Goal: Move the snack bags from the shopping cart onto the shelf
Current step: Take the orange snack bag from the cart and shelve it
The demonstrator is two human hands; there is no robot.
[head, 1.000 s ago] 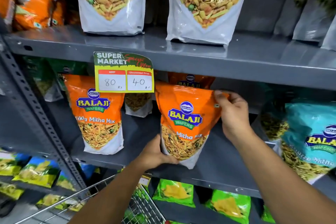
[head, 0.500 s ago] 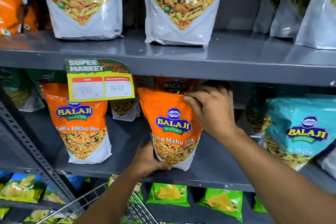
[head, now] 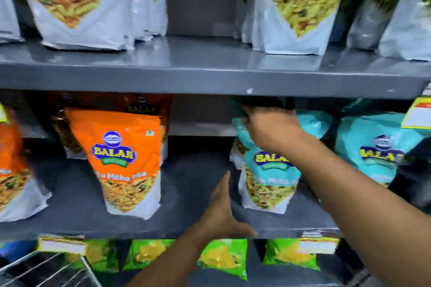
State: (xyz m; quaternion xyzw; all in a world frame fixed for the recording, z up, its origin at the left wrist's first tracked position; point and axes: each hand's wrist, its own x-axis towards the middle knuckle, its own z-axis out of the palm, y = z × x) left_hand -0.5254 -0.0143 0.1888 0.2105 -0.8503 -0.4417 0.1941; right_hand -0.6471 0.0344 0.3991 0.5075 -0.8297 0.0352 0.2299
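Observation:
An orange Balaji snack bag (head: 127, 163) stands upright on the grey middle shelf (head: 193, 182), free of both hands. To its right stands a teal Balaji snack bag (head: 268, 182). My right hand (head: 270, 130) is closed over the top edge of that teal bag. My left hand (head: 221, 209) hovers open, fingers straight, just left of the teal bag's lower part and above the shelf's front lip, holding nothing. The wire shopping cart (head: 46, 270) shows at the bottom left corner.
Another orange bag (head: 14, 170) stands at far left and a second teal bag (head: 377, 149) at right. White-bottomed mix bags (head: 77, 2) fill the upper shelf. Green chip packets (head: 224, 256) line the shelf below. A yellow price tag (head: 417, 114) hangs at right.
Both hands let go of the orange bag, which now stands alone. The view swung right. My right hand moved onto the teal bag's top and my left hand followed, open.

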